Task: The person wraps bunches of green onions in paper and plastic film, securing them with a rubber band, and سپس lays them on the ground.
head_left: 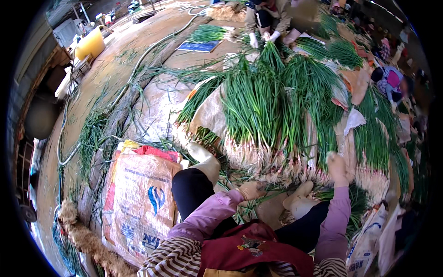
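A large pile of green onions (pixel 254 106) lies before me, green tops away from me and pale, stringy roots toward me. My left hand (pixel 251 189), in a pale glove, is low between my knees, just below the roots. Its fingers look curled, and what they hold, if anything, does not show. Farther right, my right hand (pixel 336 167) is closed like a fist at the root ends of the right-hand part of the pile. Its fingertips are turned out of sight, so its contents are hidden. Loose green leaves lie under and around both hands.
Flattened woven sacks (pixel 140 198) lie to my left, beside my pale boot (pixel 205 159). A hose (pixel 134 76) runs along the floor on the left, near a yellow container (pixel 90 45). Across the pile, a person (pixel 267 21) in white gloves handles onions. More people sit at far right.
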Motion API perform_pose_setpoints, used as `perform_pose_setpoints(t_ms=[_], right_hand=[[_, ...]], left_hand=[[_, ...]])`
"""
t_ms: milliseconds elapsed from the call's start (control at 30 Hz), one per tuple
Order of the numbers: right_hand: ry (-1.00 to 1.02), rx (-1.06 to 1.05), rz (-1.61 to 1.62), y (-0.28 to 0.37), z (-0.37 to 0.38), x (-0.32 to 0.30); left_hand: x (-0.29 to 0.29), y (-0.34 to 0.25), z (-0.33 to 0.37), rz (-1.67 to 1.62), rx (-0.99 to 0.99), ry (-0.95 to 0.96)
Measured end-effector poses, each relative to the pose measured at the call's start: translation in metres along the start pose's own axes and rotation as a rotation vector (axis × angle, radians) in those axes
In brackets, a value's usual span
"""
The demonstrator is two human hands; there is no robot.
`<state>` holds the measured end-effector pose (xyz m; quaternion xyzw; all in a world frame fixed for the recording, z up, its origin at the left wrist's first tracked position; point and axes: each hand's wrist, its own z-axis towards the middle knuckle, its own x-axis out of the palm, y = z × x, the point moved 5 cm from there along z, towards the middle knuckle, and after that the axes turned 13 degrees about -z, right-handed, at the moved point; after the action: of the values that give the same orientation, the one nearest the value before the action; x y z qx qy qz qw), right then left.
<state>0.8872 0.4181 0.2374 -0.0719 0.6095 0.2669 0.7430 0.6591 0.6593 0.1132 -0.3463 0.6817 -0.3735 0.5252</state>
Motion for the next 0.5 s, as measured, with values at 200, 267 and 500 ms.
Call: perform_pose_setpoints(t_ms=[200,267,500], right_hand=[[0.63,-0.215,-0.117,0.059,-0.006,0.04],[0.601,-0.283,-0.048,0.076,0.003,0.06],[0.696,-0.021,-0.135,0.066,0.005,0.042]], left_hand=[[0.015,0.023,0.015,-0.081,-0.088,0.028],[0.008,0.035,0.008,-0.137,0.117,-0.062],[0.011,-0.006,0.01,-0.396,-0.098,0.05]])
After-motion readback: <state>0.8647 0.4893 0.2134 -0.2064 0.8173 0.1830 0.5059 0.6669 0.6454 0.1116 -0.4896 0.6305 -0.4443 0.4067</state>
